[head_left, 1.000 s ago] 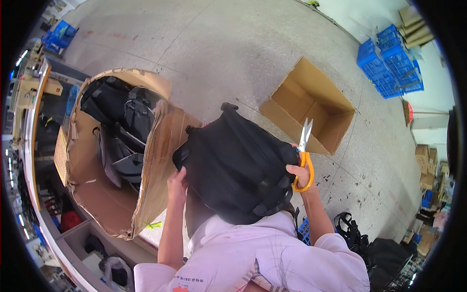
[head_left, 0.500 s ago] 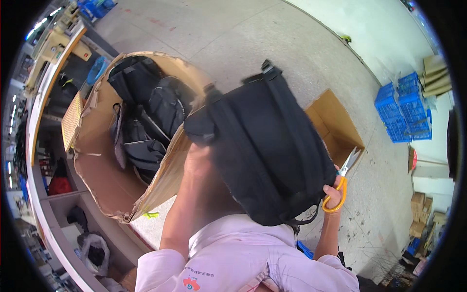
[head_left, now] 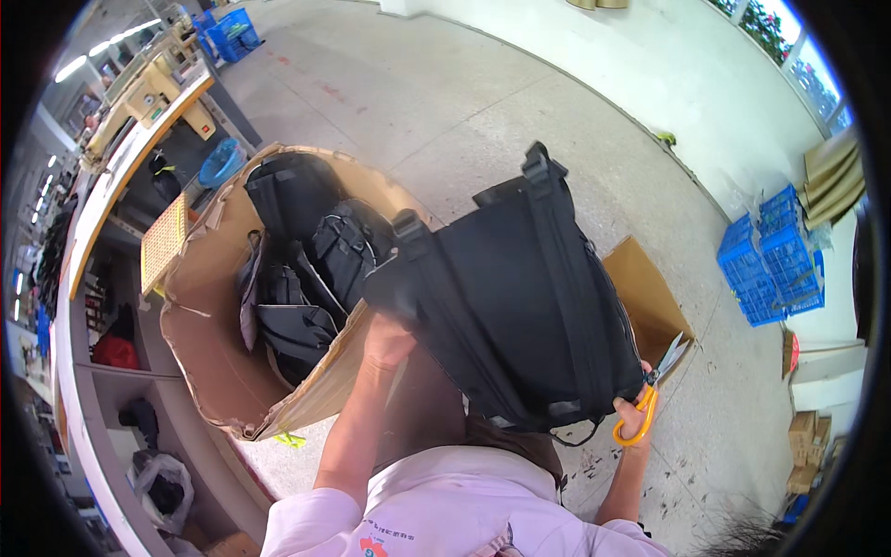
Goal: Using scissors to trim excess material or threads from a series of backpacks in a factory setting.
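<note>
A black backpack is held up in front of my body, its strap side toward me. My left hand grips its left edge; the fingers are partly hidden behind the fabric. At the lower right edge, my right hand holds the bag and also a pair of scissors with orange handles. The scissor blades point up and away, slightly apart. To the left, several black bags lie inside a large worn cardboard box.
A smaller open cardboard box stands on the floor behind the backpack. Blue plastic crates are stacked by the wall at right. Along the left runs a workbench with a sewing machine and shelves below. Dark scraps lie on the floor near my right arm.
The view has tilted up, so the boxes and crates sit lower in the picture. The backpack has turned slightly, more upright, with both hands still on it and the scissors still in my right.
</note>
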The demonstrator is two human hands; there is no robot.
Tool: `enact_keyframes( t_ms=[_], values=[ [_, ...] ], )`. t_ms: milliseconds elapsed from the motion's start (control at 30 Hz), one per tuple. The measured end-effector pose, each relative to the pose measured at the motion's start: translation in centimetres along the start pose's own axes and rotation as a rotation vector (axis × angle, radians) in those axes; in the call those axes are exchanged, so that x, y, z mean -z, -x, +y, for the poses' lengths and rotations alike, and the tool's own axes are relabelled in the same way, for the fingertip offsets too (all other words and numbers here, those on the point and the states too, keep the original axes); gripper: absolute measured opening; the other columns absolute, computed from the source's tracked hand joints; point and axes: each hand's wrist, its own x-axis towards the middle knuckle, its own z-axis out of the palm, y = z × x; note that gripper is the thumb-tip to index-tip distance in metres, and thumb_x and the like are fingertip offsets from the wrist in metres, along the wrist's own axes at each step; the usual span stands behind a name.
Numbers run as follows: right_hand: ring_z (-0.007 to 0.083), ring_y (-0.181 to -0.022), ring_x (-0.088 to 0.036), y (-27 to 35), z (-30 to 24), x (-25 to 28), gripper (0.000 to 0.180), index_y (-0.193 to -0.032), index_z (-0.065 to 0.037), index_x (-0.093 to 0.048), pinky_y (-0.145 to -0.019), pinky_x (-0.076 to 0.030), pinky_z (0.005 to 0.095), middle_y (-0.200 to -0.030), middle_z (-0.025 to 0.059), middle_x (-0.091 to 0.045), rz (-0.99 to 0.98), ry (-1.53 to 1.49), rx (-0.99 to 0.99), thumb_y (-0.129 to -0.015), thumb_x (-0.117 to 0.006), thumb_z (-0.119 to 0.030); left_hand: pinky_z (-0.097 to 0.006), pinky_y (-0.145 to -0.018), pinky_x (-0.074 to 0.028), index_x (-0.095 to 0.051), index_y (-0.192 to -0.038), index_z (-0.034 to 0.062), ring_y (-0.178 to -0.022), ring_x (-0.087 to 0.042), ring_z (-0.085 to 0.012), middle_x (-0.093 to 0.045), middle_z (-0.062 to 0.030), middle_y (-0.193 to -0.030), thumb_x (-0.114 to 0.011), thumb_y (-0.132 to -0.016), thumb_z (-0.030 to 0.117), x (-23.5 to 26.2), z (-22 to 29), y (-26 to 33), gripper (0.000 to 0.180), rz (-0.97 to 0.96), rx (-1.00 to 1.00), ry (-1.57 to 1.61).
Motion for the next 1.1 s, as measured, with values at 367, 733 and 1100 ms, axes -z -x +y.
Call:
enact_keyframes(
  t_ms=[367,733,1100],
  values=[
    [0.0176,-0.104,-0.052,0.1,2.5,-0.3,0.058,-0.115,0.008,-0.048,-0.096,-0.034,0.0297,-0.110,0.0105,-0.056,0.100,0.075,0.052,-0.061,-0.056,-0.012,-0.033,-0.082,-0.049,-0.054,-0.108,0.0065,-0.092,-0.058,-0.0195,-0.059,-0.0057,-0.102,-0.057,-0.068,-0.011,-2.5,0.1,-2.6,0.044,0.189,0.005,-0.186],
    [0.0232,-0.107,-0.051,-0.4,3.5,5.0,0.061,-0.119,0.006,-0.042,-0.100,-0.032,0.0298,-0.113,0.0148,-0.054,0.273,-0.212,-0.082,-0.061,-0.054,-0.009,-0.043,-0.095,-0.040,-0.050,-0.118,0.0062,-0.107,-0.053,-0.0256,-0.057,-0.0086,-0.113,-0.058,-0.074,-0.009,-5.1,-7.4,-6.9,0.047,0.249,0.272,-0.122],
    [0.0236,-0.102,-0.054,2.1,2.3,19.6,0.062,-0.120,0.005,-0.042,-0.094,-0.038,0.0301,-0.111,0.0146,-0.054,0.618,-0.017,0.035,-0.060,-0.052,-0.006,-0.033,-0.087,-0.044,-0.058,-0.103,0.0056,-0.093,-0.058,-0.0188,-0.061,-0.0057,-0.102,-0.059,-0.070,-0.011,-14.7,-22.2,-11.1,0.037,0.052,0.500,-0.022]
  ],
)
